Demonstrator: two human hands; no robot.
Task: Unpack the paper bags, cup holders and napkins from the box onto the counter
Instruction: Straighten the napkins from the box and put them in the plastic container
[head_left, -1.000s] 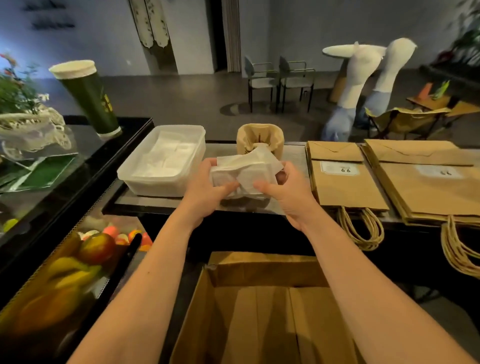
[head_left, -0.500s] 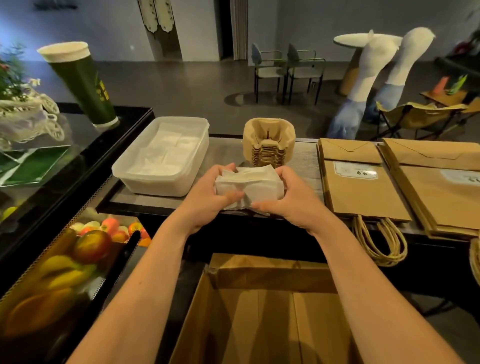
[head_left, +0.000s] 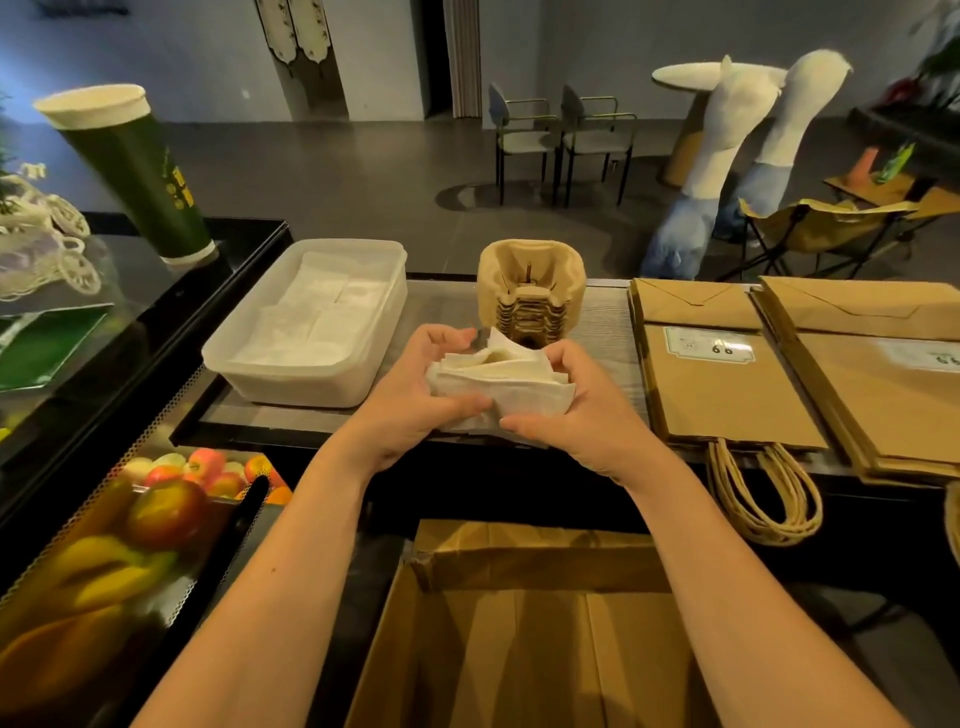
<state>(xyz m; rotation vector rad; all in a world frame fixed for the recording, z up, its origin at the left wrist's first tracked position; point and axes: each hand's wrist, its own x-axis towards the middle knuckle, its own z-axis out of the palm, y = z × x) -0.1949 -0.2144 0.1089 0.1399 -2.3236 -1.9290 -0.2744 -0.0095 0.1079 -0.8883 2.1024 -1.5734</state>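
White paper: a wad of napkins (head_left: 511, 382) sits between both hands, just above the near edge of the worktop (head_left: 605, 317), at 6 o'clock from the cup holders (head_left: 531, 296).
Left hand (head_left: 423, 389): fingers and thumb curl round the wad's left end.
Right hand (head_left: 576, 405): thumb under the near edge, fingers wrapped over the far right end, gripping.
Box (head_left: 519, 623): open at 6 o'clock below the forearms; the part of its floor in view looks bare, so this is likely the last load.
Doing it well: my judgement is the loose sheets want squaring up first, then carrying towards 10 o'clock and lowering flat into the plastic tub (head_left: 306, 332), which already holds napkins. Keep even pressure on both ends so no sheet slides out, and release only once the wad rests on the pile.
Risk: the lowest sheet droops past the worktop edge and could slip.
Counts: one wad in hand; one tub; one nested stack of cup holders, number within it not countable; two stacks of paper bags (head_left: 727, 384) at 3 o'clock, handles hanging over the edge; one tall green cup (head_left: 135, 171) at 10 o'clock.
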